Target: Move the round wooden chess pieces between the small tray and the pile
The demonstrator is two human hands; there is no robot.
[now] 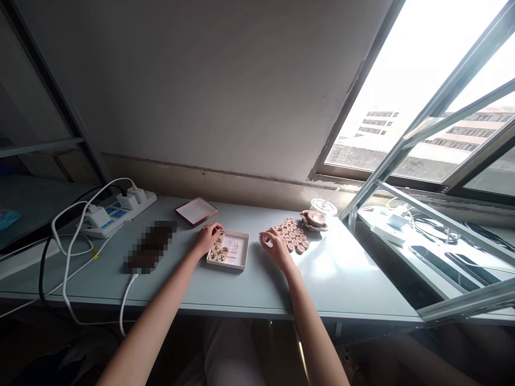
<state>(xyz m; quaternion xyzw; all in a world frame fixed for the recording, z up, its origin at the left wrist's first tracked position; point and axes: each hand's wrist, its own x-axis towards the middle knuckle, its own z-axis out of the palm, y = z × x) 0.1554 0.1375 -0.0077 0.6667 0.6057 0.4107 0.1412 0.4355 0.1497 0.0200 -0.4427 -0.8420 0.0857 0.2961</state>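
Fingers [263,236] on wooden discs [292,235] — left hand [208,237] at tray [240,259]

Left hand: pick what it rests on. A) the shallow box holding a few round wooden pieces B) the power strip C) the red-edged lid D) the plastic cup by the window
A: the left hand lies on the near-left corner of the shallow box, over the round wooden pieces in it.

Landmark: shallow white box [235,253] on the tabletop [341,279], a few round game pieces [219,251] inside.
Left hand [208,236]: resting on the box's left rim, fingers [218,231] over the pieces.
Right hand [273,245]: just right of the box, touching a cluster of wooden discs [293,235].
Lid [196,210]: behind the box, to its left.
Power strip [118,212]: far left of the box.
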